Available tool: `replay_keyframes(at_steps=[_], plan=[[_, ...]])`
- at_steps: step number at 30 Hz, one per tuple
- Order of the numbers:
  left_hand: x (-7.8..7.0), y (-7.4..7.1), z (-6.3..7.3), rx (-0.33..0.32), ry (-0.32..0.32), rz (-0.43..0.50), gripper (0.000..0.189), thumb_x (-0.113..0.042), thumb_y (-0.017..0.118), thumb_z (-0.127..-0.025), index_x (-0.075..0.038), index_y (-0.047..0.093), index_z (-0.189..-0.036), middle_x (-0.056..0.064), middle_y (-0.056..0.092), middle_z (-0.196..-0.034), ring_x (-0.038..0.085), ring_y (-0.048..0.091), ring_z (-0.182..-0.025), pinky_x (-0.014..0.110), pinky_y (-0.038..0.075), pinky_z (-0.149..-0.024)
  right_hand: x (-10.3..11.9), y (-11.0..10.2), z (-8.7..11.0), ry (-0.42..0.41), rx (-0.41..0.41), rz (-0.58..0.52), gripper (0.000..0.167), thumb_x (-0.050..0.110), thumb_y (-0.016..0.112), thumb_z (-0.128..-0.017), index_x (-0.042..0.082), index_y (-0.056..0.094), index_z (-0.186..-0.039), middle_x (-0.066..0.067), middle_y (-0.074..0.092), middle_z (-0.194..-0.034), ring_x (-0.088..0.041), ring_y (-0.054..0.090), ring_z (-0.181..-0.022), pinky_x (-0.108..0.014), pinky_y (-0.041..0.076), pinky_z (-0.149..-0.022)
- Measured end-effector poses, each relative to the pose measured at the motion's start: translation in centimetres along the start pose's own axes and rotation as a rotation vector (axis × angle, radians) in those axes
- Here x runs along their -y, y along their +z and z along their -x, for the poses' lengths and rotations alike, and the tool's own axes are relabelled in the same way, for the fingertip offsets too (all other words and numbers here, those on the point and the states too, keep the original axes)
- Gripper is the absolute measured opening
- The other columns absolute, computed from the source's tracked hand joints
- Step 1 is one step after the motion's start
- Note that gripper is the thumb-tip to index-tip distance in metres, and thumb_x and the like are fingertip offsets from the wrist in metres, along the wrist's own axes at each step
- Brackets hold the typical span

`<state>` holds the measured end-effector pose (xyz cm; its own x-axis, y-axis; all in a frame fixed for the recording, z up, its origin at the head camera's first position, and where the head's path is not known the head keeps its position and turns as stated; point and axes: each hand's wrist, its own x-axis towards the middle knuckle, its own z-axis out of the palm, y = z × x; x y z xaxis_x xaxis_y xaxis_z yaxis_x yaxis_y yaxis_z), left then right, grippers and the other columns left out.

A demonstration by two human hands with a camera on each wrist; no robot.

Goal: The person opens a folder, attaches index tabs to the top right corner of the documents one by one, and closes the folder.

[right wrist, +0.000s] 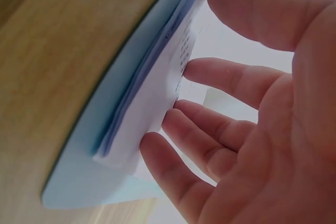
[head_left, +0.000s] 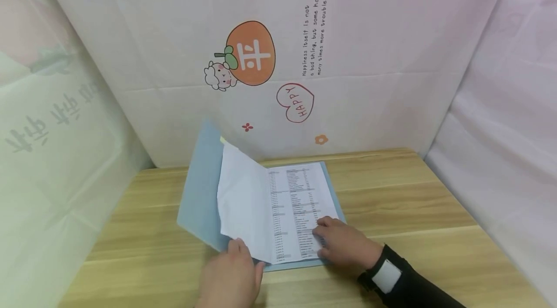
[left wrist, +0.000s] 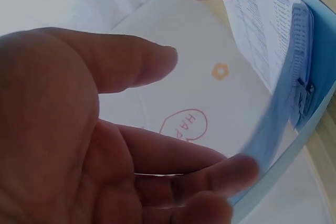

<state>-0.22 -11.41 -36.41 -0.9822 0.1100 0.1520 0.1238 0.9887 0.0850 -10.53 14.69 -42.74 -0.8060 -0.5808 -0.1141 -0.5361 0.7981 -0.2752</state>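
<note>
A light blue folder [head_left: 197,197] stands opened on the table, its left cover raised at a slant. Inside, a white sheet [head_left: 243,197] lifts to the left beside that cover, back side showing. Printed pages [head_left: 300,211] lie flat on the folder's right side. My left hand [head_left: 230,274] is at the lower edge of the raised cover, fingertips against it and thumb apart in the left wrist view. A metal clip [left wrist: 303,97] shows at the folder's fold. My right hand [head_left: 345,242] rests its fingertips on the printed pages near their right edge, fingers slightly bent and spread.
The folder lies on a wood-grain table [head_left: 391,192]. Behind it hangs a white cloth [head_left: 370,56] with cartoon prints and lettering, and more cloth hangs at both sides. A dark wristband with a pale face [head_left: 386,276] sits on my right wrist.
</note>
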Motion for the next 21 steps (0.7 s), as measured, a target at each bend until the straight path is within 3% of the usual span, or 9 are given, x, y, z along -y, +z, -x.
replay_keyframes(at_steps=[3,6,15,19,21], plan=[[0.0,0.0,0.0,0.036,-0.043,0.009,0.05,-0.045,0.075,-0.084,0.001,0.054,-0.078,0.005,0.042,-0.064,0.026,0.054,-0.051,0.042,0.042,-0.044,-0.1,0.1,0.1,-0.008,0.005,0.01,0.046,0.027,0.069,-0.088,0.002,0.065,-0.127,-0.019,0.054,-0.136,-0.034,0.051,-0.125,-0.049,0.04,-0.104],[-0.2,0.2,-0.1,0.071,-0.046,0.02,0.05,-0.047,0.073,-0.085,-0.003,0.053,-0.073,0.004,0.044,-0.06,0.026,0.055,-0.051,0.044,0.043,-0.045,-0.1,0.1,0.1,-0.016,0.01,0.008,0.047,0.027,0.069,-0.088,0.002,0.064,-0.128,-0.02,0.053,-0.137,-0.034,0.05,-0.126,-0.049,0.039,-0.104],[-1.4,1.1,-0.1,0.101,0.041,0.029,0.049,-0.046,0.071,-0.086,0.001,0.059,-0.079,0.006,0.048,-0.059,0.026,0.055,-0.05,0.043,0.042,-0.044,-0.2,0.0,0.2,-0.012,0.031,-0.001,0.049,0.028,0.068,-0.091,0.001,0.062,-0.131,-0.02,0.051,-0.14,-0.034,0.047,-0.13,-0.05,0.037,-0.106],[-1.9,1.8,-0.5,0.176,0.078,0.007,0.053,-0.048,0.069,-0.088,0.005,0.065,-0.09,0.009,0.054,-0.065,0.027,0.058,-0.055,0.043,0.045,-0.048,-0.2,0.1,0.1,-0.015,0.022,-0.001,0.049,0.029,0.069,-0.091,0.002,0.063,-0.131,-0.019,0.053,-0.138,-0.033,0.049,-0.127,-0.049,0.039,-0.105],[-2.2,2.2,-0.8,0.216,0.134,0.02,0.051,-0.048,0.068,-0.089,0.003,0.066,-0.091,0.008,0.054,-0.067,0.025,0.058,-0.058,0.042,0.047,-0.05,-0.3,0.1,0.0,-0.019,0.013,0.0,0.047,0.029,0.069,-0.09,0.003,0.065,-0.129,-0.018,0.055,-0.135,-0.032,0.051,-0.124,-0.049,0.041,-0.103]])
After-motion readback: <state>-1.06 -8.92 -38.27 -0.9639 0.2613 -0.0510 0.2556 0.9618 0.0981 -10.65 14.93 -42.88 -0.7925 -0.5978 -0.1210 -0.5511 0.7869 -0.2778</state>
